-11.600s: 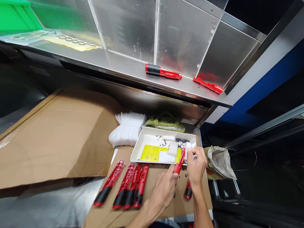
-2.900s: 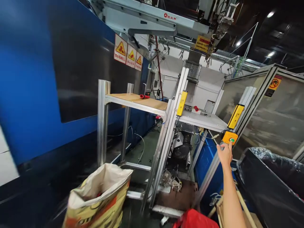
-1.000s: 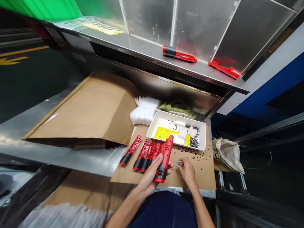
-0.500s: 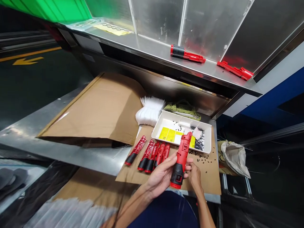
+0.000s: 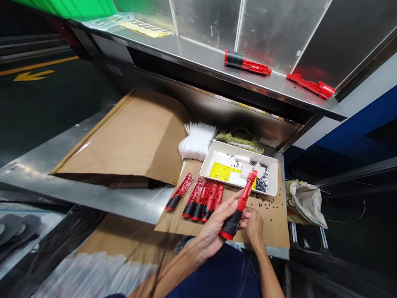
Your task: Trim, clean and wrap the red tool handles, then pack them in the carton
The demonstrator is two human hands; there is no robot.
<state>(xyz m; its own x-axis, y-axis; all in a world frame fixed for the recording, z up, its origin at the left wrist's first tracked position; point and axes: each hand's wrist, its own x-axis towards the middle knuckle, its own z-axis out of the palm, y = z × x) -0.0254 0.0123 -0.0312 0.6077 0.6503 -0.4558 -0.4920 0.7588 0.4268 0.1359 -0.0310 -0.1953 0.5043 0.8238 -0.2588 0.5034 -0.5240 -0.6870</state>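
Note:
My left hand (image 5: 214, 227) is wrapped around a red plastic tool housing (image 5: 233, 221) with a black lower section, raised over the cardboard in front of me. The housing tilts, its thin red end pointing up and away. Against its right side, the curled fingers of my right hand (image 5: 254, 227) are pinched together; whatever they hold is too small or hidden to make out. Left of the hands, several similar red and black housings (image 5: 180, 192) lie in a row on the cardboard sheet (image 5: 170, 219). Just beyond is a white tray (image 5: 204, 169) with small black pieces and yellow labels.
Loose black pieces (image 5: 266, 203) are scattered right of the hands. A stack of white foam sheets (image 5: 197, 145) and a large cardboard box (image 5: 124, 136) stand to the left. Two red housings (image 5: 248, 64) rest on the metal shelf (image 5: 192, 56). A paper bag (image 5: 307, 203) is at right.
My left hand has rotated the housing, so its narrow side now faces me instead of its broad face. My right hand has moved slightly closer to its lower part. The view has shifted a little.

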